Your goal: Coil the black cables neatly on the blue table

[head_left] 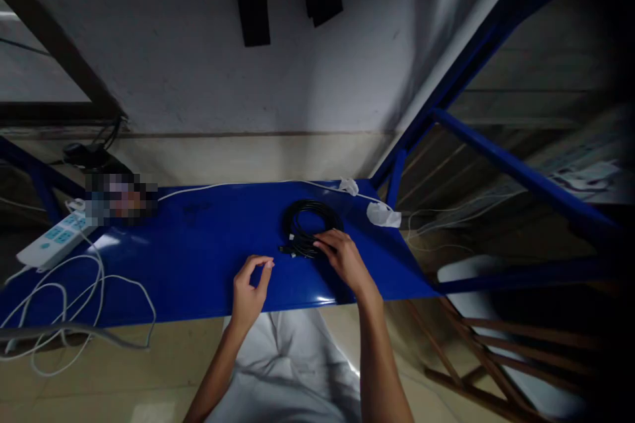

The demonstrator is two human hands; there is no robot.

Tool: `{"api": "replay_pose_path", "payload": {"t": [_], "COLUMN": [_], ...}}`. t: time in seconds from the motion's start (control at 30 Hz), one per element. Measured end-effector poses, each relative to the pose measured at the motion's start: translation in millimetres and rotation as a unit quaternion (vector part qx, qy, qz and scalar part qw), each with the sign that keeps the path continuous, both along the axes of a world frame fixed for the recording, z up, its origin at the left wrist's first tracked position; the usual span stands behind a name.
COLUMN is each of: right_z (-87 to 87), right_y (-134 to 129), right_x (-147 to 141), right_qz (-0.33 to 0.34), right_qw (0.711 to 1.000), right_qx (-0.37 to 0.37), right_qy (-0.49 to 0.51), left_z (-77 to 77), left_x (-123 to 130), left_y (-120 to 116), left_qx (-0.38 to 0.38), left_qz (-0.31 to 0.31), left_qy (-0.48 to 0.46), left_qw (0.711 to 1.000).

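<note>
coiled black cable (pixel 311 217); plug (pixel 286 250) points left; right hand (pixel 343 259) on coil

And there it was, a black cable (pixel 310 228) in a loose coil, flat on the blue counter (pixel 208 264), its plug (pixel 284 250) jutting out leftward!

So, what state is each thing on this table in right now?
Left hand, empty, fingers curled above the blue table
Right hand, fingers on the cable
Black cable, coiled, lying flat
White power strip, lying at the table's left end
White cord, in loose loops over the front edge
Crumpled white wrapping, lying near the back corner
</note>
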State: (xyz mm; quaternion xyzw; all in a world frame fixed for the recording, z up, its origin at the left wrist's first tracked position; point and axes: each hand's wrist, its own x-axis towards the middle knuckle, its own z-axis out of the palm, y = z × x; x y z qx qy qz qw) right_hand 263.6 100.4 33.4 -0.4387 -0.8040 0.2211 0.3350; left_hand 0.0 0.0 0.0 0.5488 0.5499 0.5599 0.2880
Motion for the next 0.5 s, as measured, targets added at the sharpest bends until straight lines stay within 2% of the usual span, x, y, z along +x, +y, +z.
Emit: {"api": "replay_pose_path", "payload": {"t": [0.17,0.5], "right_z": [0.4,15.0], "right_y": [-1.1,-8.4], "right_x": [-1.9,-19.6], "right_qz": [-0.033,-0.027], "right_qw": [0.998,0.986], "right_qx": [0.056,0.164], "right_qy": [0.016,-0.004], "left_z": [-1.6,-3.4], "left_x": [-0.4,-0.5], "left_y": [0.1,-0.2], "left_qx": [-0.005,-0.007], "left_qz": [0.015,-0.002], "left_qy": [-0.007,0.007], "left_qw": [1.000,1.000]}}
